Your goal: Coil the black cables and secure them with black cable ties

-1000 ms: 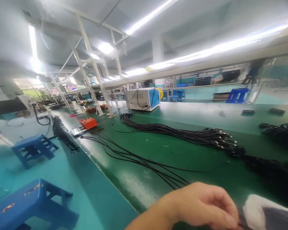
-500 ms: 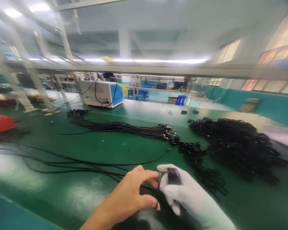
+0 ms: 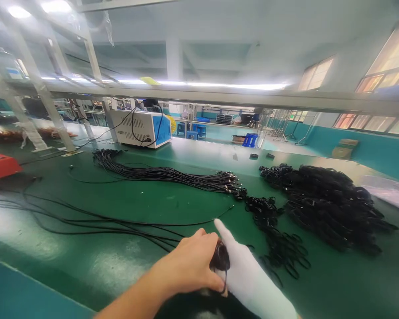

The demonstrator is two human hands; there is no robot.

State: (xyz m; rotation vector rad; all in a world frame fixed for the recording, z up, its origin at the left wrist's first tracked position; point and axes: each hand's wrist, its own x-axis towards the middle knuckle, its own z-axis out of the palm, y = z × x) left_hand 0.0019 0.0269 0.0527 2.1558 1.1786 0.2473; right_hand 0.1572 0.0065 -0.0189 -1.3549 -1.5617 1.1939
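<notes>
My bare left hand is closed in a pinch on a small coiled black cable low in the head view. My right hand, in a white glove, presses against the same coil from the right, its forefinger stretched forward and its other fingers hidden. Both hands hover just above the green table. Loose black cables trail off to the left of my hands. Small coiled cables lie scattered just right of them.
A long bundle of straight black cables lies across the middle. A big heap of coiled cables sits at the right. A white and blue machine box stands at the back, a red box at far left. Blue stools stand beyond.
The view swung right, away from the aisle and stools. My hands came together: the left fingers closed onto the black coil at the glove, and the gloved forefinger now points forward.
</notes>
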